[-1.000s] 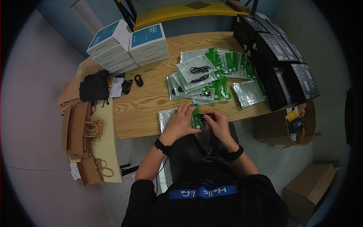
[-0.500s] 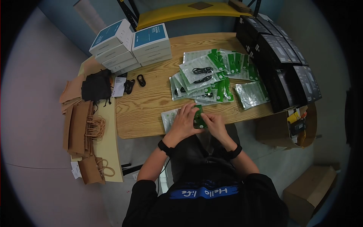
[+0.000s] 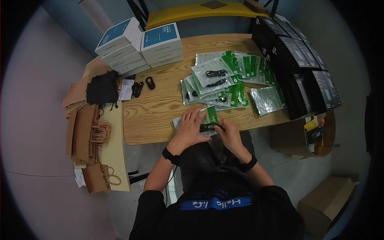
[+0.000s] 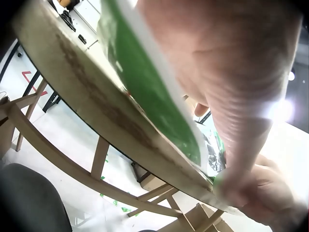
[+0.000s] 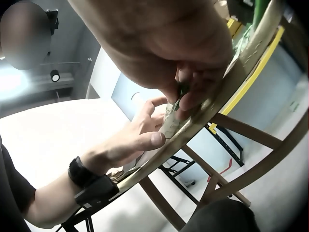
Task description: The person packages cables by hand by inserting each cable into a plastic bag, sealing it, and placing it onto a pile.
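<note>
In the head view, a clear plastic bag with a green end point(image 3: 213, 115) lies at the table's front edge, a dark coiled cable point(image 3: 205, 128) showing in it. My left hand point(image 3: 189, 129) rests spread over the bag, fingers stretched across it and thumb at its near side. With thumb and fingers, my right hand point(image 3: 229, 135) pinches the green end at its right side; the right wrist view shows a bit of green point(image 5: 183, 90) between these fingers. Close up in the left wrist view, the green band point(image 4: 149, 82) runs beside a hand.
Beyond the hands lie several bagged cables point(image 3: 216, 76) and a flat stack of bags point(image 3: 267, 100). Black boxes point(image 3: 294, 52) line the right side, white-and-blue boxes point(image 3: 162, 42) the back left. Loose cables point(image 3: 150, 83), a black pouch point(image 3: 102, 88) and paper bags point(image 3: 82, 132) are left.
The black cable, held in the right hand at the bag's green end, is now seen inside the bag. The right fingers have moved onto the green end; the left hand stays on the bag.
</note>
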Demonstrator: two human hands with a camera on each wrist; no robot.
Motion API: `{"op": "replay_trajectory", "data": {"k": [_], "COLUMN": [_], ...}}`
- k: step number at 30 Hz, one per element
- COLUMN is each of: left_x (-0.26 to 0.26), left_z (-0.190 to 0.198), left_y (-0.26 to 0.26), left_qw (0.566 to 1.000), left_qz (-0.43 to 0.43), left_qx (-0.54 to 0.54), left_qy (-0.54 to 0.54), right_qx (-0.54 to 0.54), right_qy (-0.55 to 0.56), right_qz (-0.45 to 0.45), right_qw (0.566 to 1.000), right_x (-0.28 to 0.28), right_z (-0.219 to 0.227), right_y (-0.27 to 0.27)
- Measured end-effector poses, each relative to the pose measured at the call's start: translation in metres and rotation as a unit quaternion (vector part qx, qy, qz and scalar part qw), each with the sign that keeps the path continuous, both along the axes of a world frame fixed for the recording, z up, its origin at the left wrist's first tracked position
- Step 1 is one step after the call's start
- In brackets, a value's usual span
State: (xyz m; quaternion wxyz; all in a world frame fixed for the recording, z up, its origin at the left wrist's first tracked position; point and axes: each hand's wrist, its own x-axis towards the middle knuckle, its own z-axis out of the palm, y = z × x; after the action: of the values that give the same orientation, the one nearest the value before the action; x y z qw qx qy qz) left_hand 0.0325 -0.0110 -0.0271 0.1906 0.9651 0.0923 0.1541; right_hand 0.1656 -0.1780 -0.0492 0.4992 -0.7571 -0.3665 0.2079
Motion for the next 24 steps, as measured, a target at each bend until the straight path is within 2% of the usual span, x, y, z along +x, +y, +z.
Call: {"op": "replay_trajectory", "data": {"k": [4, 6, 7, 9, 10, 12, 13, 15, 16, 17, 18, 20, 22, 23, 24], "left_x": [-0.003, -0.003, -0.003, -0.002, -0.001, -0.001, -0.001, -0.001, -0.001, -0.001, 0.0, 0.002, 0.004, 0.003, 0.001], "left_z": [-0.002, 0.0, 0.001, 0.003, 0.004, 0.004, 0.004, 0.005, 0.007, 0.008, 0.011, 0.011, 0.006, 0.005, 0.005], "left_y": [0.001, 0.001, 0.0, -0.001, -0.001, -0.001, -0.001, -0.003, -0.003, -0.003, -0.003, -0.004, -0.005, -0.004, -0.002], "left_qw": [1.0, 1.0, 1.0, 0.999, 0.999, 0.999, 1.0, 0.999, 0.999, 0.999, 0.996, 0.99, 0.957, 0.957, 0.923], "left_qz": [0.007, 0.009, 0.01, 0.007, 0.003, 0.0, -0.003, -0.009, -0.015, -0.014, -0.004, 0.006, 0.057, 0.057, 0.07], "left_qx": [-0.016, -0.014, -0.012, -0.013, -0.013, -0.01, -0.007, -0.021, -0.035, -0.034, -0.076, -0.117, -0.248, -0.247, -0.362], "left_qy": [-0.004, -0.013, -0.022, -0.031, -0.04, -0.032, -0.024, -0.03, -0.036, -0.036, -0.055, -0.074, -0.141, -0.14, -0.112], "right_qx": [0.046, 0.155, 0.156, 0.066, 0.066, 0.06, 0.06, -0.011, -0.01, 0.069, 0.146, 0.168, 0.191, 0.201, 0.21], "right_qy": [-0.017, -0.112, -0.112, 0.061, 0.06, 0.008, 0.007, 0.132, 0.132, 0.023, -0.086, -0.095, -0.104, -0.113, -0.123], "right_qz": [-0.008, -0.032, -0.03, -0.014, -0.015, 0.058, 0.057, 0.082, 0.083, 0.061, 0.037, 0.018, 0.0, -0.011, -0.022], "right_qw": [0.999, 0.981, 0.981, 0.996, 0.996, 0.996, 0.997, 0.988, 0.988, 0.996, 0.985, 0.981, 0.976, 0.973, 0.97], "right_x": [-0.004, -0.003, -0.003, -0.002, -0.001, 0.0, 0.001, 0.002, 0.004, 0.006, 0.005, 0.003, -0.001, -0.002, -0.004], "right_z": [0.005, 0.003, 0.005, 0.009, 0.009, 0.014, 0.02, 0.033, 0.025, 0.009, 0.009, 0.01, 0.017, 0.018, 0.019], "right_y": [0.001, 0.003, 0.002, 0.0, 0.0, -0.001, -0.002, -0.005, -0.004, -0.003, -0.001, -0.004, -0.005, -0.006, -0.007]}}
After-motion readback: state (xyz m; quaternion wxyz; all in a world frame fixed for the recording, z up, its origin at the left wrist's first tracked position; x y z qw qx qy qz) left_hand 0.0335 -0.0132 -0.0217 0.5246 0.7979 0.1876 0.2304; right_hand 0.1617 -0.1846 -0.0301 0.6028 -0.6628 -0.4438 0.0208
